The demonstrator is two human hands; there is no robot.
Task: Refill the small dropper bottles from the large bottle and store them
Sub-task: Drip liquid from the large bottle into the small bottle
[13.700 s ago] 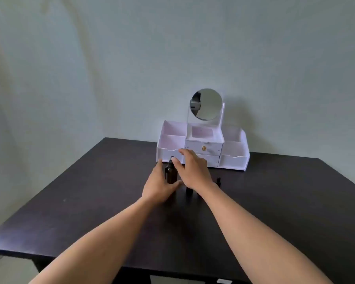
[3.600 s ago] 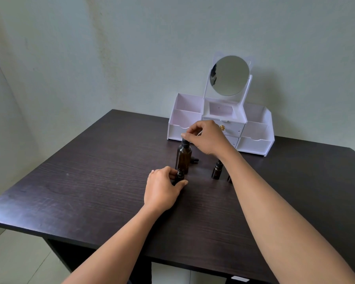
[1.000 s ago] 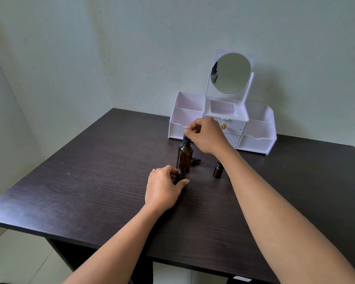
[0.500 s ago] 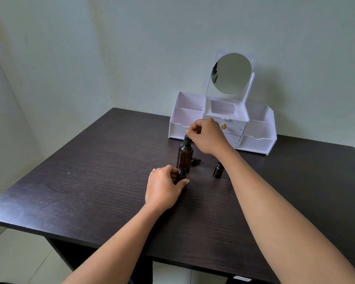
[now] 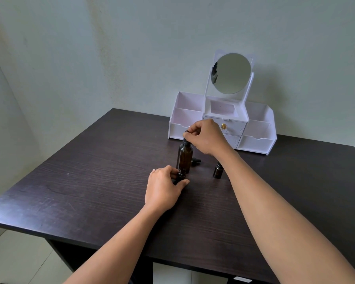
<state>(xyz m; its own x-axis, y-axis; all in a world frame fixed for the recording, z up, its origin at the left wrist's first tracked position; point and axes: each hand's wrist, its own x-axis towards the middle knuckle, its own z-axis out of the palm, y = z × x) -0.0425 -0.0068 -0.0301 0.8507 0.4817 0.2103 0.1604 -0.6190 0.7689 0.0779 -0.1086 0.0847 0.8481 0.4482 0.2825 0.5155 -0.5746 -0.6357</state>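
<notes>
Head view: large bottle (image 5: 185, 158), amber, stands upright mid-table (image 5: 90, 181), just in front of the white organizer (image 5: 256, 144) with its round mirror (image 5: 232, 73). Right hand (image 5: 205, 138) is closed in a pinch on the bottle's black dropper top (image 5: 186, 137). Left hand (image 5: 162, 187) is curled round a small dropper bottle (image 5: 181, 174), open-necked, standing on the table touching or just in front of the large one. A second small bottle (image 5: 218, 172) stands apart to the right, and a loose black cap (image 5: 195, 161) lies behind the large bottle. Handling guess: the bottles look like glass, so rigid, smooth and breakable. The small ones are light and tippy, so grip low on the body. The dropper bulb is likely soft, so hold it at the collar to avoid squeezing liquid out early.
</notes>
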